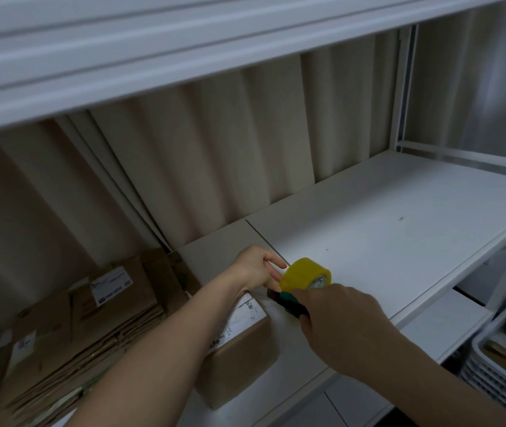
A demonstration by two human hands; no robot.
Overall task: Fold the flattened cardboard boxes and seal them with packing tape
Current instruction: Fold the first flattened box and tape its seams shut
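Gripping tape dispenser point(291, 305) in right hand point(338, 315), left hand point(257, 268) relaxed, resting on box point(239, 349)

A white shelf point(384, 229) runs across the middle of a dim storage bay, its surface split by a seam near the left end and marked by a couple of small dark specks. Pale cream curtain folds point(214, 149) hang behind it, framed at right by a white metal upright point(399, 87). Overhead, the underside of a second white shelf point(122, 41) slants across the top. At lower right, a white slatted plastic basket point(492, 377) holds what appear to be brownish scraps, too blurred to identify.
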